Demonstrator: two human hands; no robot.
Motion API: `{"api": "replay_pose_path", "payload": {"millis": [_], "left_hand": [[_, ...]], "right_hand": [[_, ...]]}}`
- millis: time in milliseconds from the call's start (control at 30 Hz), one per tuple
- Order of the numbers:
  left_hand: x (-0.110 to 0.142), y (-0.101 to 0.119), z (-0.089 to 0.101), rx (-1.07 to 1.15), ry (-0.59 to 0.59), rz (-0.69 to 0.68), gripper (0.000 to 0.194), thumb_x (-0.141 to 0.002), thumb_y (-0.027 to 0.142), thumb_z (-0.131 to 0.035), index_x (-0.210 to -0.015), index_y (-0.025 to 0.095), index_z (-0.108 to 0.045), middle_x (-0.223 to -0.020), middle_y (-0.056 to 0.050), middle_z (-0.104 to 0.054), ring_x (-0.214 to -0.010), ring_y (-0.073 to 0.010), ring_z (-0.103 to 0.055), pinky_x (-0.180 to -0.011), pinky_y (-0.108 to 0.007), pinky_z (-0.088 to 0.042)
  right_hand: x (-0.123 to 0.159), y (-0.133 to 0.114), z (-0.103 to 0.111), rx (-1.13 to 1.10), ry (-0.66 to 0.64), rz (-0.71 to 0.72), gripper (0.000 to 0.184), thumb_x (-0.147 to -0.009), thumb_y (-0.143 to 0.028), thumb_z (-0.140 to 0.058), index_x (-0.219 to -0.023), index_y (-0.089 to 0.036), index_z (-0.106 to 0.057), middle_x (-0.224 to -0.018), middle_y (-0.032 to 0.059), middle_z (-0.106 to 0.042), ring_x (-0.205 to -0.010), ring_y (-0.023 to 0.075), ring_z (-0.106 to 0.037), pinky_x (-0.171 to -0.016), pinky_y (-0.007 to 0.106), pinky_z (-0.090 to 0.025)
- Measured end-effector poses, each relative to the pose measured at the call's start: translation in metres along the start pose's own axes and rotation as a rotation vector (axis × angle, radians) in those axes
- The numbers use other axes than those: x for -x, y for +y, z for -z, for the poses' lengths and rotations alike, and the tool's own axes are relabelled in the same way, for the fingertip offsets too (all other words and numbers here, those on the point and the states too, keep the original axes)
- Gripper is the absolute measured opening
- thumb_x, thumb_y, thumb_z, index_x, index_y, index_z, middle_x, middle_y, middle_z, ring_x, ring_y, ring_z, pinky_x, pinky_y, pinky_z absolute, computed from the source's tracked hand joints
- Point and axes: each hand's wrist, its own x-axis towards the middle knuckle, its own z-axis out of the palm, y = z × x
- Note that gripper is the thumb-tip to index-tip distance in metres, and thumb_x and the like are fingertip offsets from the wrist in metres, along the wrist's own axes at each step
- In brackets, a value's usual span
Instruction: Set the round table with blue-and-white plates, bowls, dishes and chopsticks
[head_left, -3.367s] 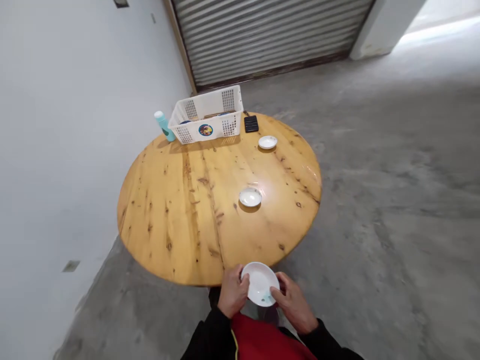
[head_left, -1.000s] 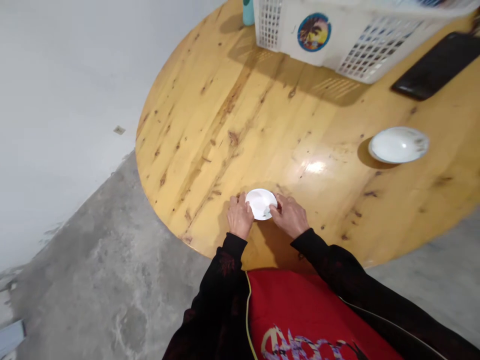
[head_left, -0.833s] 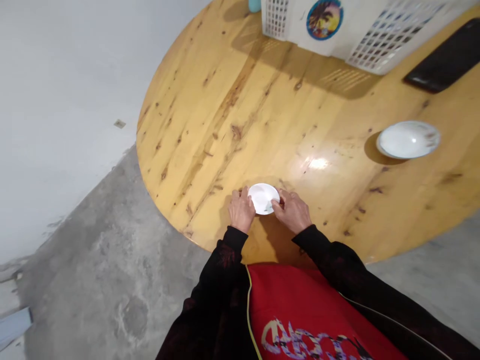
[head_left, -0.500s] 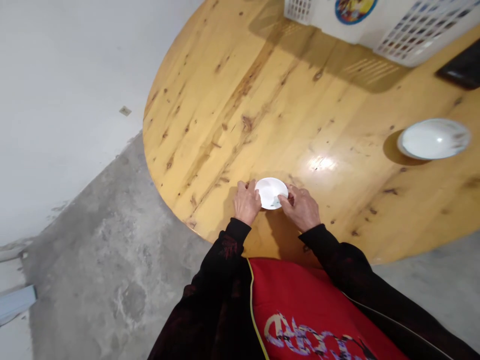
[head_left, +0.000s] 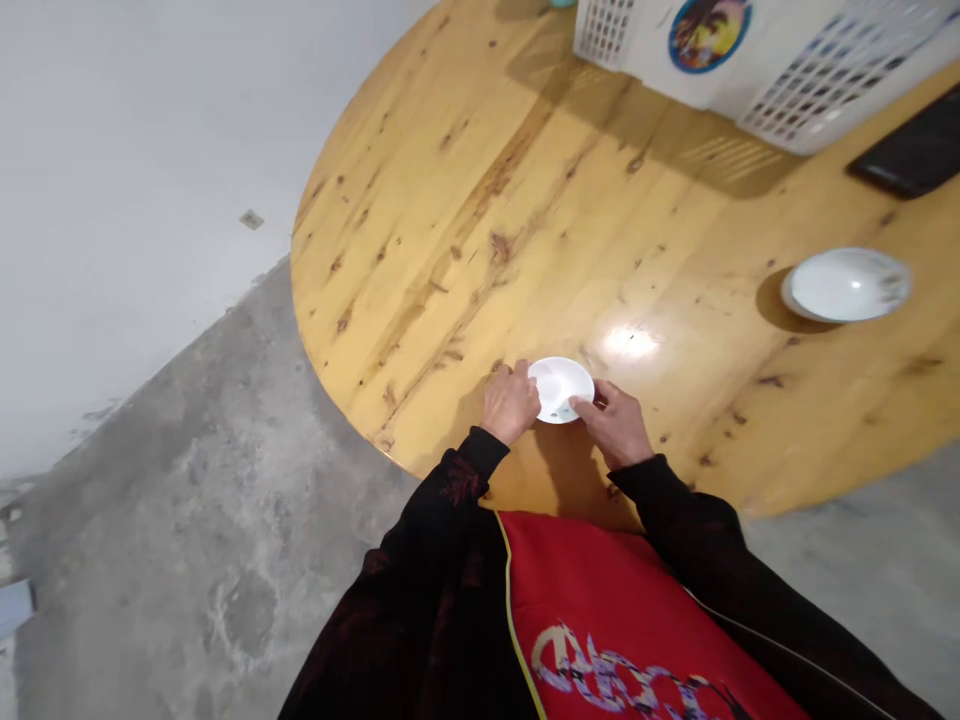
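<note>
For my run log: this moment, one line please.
left hand: on white saucer | right hand: on its rim | place: round wooden table

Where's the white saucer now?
In the head view, the white saucer is at the near edge of the round wooden table, held between the left hand and right hand.

This is looking like a bare utility room or garage-type space, not a finished kitchen or office, though its exact kind cannot be settled. A plain white-painted wall (head_left: 135,150) is rising on the left, with a small square fitting (head_left: 251,219) set into it, and a rough, stained concrete floor (head_left: 165,600) is running underneath. A round, knotty wooden table (head_left: 465,230) is standing beside the wall, carrying a white plastic mesh basket (head_left: 780,70) at the far side, a white saucer (head_left: 560,390) at the near edge and another saucer (head_left: 847,285) to the right.
</note>
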Motion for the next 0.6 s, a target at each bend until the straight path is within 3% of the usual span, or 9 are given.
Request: {"api": "replay_pose_path", "payload": {"millis": [133,333,500,600], "left_hand": [[0.019,0.015,0.005,-0.019,0.015,-0.152,0.034,-0.107,0.024,-0.038,-0.136,0.017,-0.054,-0.121,-0.014,-0.058,-0.101,-0.0241,-0.067,-0.086,-0.033,-0.053],[0.038,0.044,0.003,-0.054,0.063,-0.366,0.041,-0.106,0.021,-0.037,-0.146,0.018,-0.046,-0.118,-0.013,-0.051,-0.096,-0.0226,-0.066,-0.076,-0.03,-0.056],[0.048,0.077,-0.012,-0.115,0.04,-0.428,0.039,-0.105,0.019,-0.038,-0.143,0.018,-0.048,-0.115,-0.012,-0.051,-0.09,-0.0211,-0.066,-0.071,-0.029,-0.055],[0.052,0.107,-0.03,-0.147,0.007,-0.444,0.037,-0.105,0.019,-0.036,-0.14,0.018,-0.05,-0.113,-0.011,-0.052,-0.087,-0.0205,-0.065,-0.07,-0.028,-0.055]], "right_hand": [[0.026,0.001,0.011,-0.058,0.07,0.043,0.043,-0.067,-0.05,-0.072,-0.093,-0.016,-0.071,-0.078,0.0037,-0.072,-0.072,0.0226,-0.065,-0.067,0.036,-0.057],[0.057,0.004,0.038,-0.071,0.174,0.152,0.042,-0.079,-0.051,-0.07,-0.106,-0.018,-0.071,-0.101,0.0089,-0.076,-0.096,0.0277,-0.07,-0.088,0.043,-0.057],[0.072,0.018,0.068,-0.159,0.224,0.12,0.044,-0.078,-0.052,-0.072,-0.107,-0.019,-0.071,-0.105,0.0104,-0.077,-0.096,0.0286,-0.071,-0.091,0.046,-0.057],[0.078,0.035,0.099,-0.111,0.238,0.137,0.044,-0.081,-0.054,-0.067,-0.108,-0.019,-0.07,-0.104,0.0109,-0.077,-0.093,0.028,-0.072,-0.088,0.044,-0.057]]}}
